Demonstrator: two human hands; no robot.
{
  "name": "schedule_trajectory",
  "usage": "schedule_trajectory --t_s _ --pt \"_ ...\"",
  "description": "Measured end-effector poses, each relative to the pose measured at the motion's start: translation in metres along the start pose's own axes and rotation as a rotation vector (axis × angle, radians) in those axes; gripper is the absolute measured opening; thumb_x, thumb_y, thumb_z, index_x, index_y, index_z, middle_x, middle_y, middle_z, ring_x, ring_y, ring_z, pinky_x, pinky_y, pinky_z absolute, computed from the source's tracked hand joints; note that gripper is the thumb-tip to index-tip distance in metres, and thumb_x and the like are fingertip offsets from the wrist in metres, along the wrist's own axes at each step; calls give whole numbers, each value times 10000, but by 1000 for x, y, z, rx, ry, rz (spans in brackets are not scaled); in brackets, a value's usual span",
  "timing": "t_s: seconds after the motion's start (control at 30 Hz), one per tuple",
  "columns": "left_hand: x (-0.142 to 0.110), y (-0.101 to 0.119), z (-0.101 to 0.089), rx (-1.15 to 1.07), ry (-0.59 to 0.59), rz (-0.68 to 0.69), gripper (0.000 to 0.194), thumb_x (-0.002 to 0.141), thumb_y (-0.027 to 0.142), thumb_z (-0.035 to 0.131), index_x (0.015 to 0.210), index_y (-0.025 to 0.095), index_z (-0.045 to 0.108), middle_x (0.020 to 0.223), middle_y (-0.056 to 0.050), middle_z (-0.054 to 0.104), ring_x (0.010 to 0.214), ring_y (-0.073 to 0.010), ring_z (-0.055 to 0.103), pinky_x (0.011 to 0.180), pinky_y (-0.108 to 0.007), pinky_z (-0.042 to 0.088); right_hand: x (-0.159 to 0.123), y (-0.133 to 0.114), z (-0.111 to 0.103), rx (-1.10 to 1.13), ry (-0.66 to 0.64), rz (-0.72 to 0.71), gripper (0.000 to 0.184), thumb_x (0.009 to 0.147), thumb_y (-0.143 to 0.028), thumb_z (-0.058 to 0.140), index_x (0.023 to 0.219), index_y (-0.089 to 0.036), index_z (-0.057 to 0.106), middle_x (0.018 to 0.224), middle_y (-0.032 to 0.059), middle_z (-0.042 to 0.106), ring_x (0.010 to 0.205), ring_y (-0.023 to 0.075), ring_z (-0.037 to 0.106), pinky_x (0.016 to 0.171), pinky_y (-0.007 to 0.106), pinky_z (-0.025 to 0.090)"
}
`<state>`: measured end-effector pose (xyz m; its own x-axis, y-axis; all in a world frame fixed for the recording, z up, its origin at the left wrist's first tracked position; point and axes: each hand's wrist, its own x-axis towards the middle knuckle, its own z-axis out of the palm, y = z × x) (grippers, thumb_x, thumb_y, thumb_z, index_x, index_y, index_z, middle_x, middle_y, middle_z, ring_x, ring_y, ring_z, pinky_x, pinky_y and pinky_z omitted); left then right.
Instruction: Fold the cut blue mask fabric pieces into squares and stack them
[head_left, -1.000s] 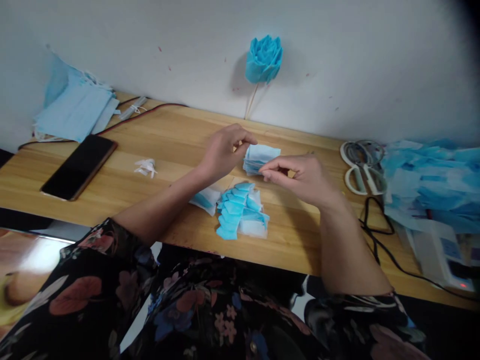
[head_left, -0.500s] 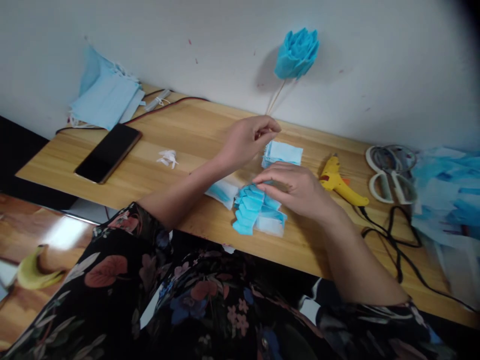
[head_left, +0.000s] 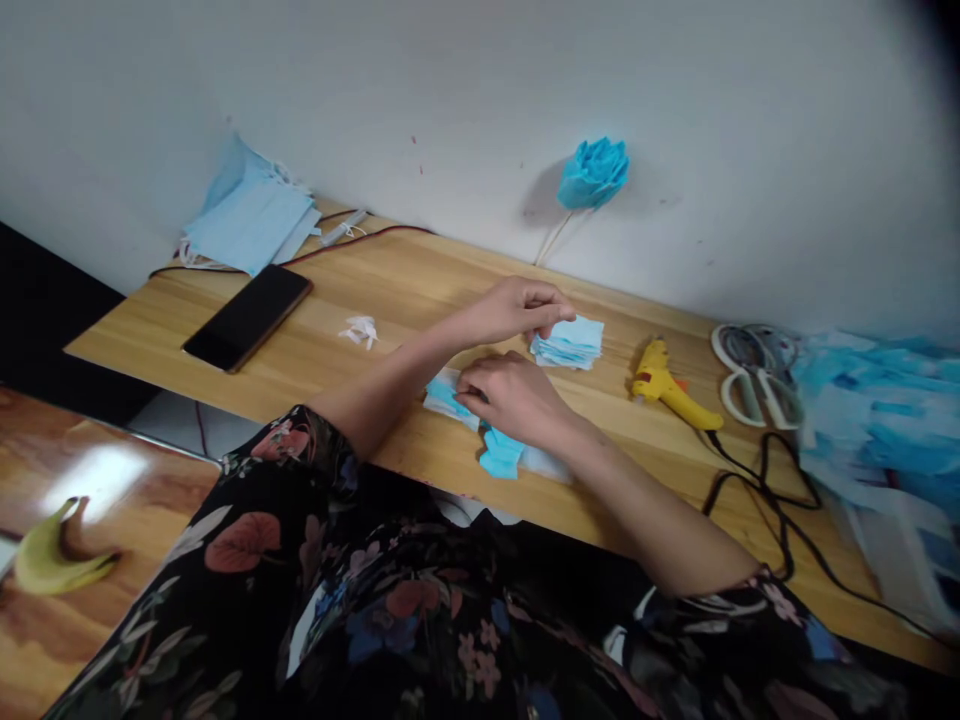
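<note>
– On the left of the surface (head_left: 465, 262), what lies there?
– Masks (head_left: 251, 222), a phone (head_left: 248, 317), then white scraps (head_left: 360, 331).
– And next?
– A strip (head_left: 441, 394), partly covered by the right hand (head_left: 511, 396), its fingers curled close together; I can't tell whether they pinch it. Blue pieces (head_left: 501, 456) lie just below that hand.
– The left hand (head_left: 514, 306)?
– Its curled fingers are at the upper-left edge of the stack (head_left: 570, 346); whether they touch or pinch it, I can't tell.
– Further right?
– Glue gun (head_left: 675, 392), then scissors (head_left: 760, 392).
</note>
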<state>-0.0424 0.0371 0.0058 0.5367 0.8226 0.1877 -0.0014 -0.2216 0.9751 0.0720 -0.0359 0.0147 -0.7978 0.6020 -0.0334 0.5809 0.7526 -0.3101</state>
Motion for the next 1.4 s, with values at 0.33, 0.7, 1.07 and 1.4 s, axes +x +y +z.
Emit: schedule_trajectory --t_s 0.33,0.7,1.07,1.4 --pt "-5 3 3 -392 -140 -50 729 898 773 496 1366 230 619 1322 -156 685 1153 -285 666 904 -371 529 -62 64 -41 797 344 305 251 822 -445 725 765 -207 668 613 -34 595 557 103 464 566 269 354" --pt "-9 7 20 -202 17 -20 761 807 550 779 1445 231 513 1349 -151 622 1205 -273 614 993 -403 492 -74 88 -37 1218 520 298 352 711 -515 863 737 -210 691 648 -19 646 578 110 550 584 254 467" --pt "-15 15 30 309 -48 -108 736 796 338 713 1494 268 490 1532 -96 542 1317 -318 571 1103 -452 466 -85 97 -20 1293 646 286 320 728 -481 851 740 -209 683 613 -22 630 563 121 544 588 270 445" --pt "-28 23 28 487 -484 3 707 819 416 763 1482 326 536 1355 -76 689 1106 -256 678 948 -343 516 -87 109 -32 1365 947 356 305 692 -465 751 723 -243 543 581 -48 525 534 129 474 540 271 416"
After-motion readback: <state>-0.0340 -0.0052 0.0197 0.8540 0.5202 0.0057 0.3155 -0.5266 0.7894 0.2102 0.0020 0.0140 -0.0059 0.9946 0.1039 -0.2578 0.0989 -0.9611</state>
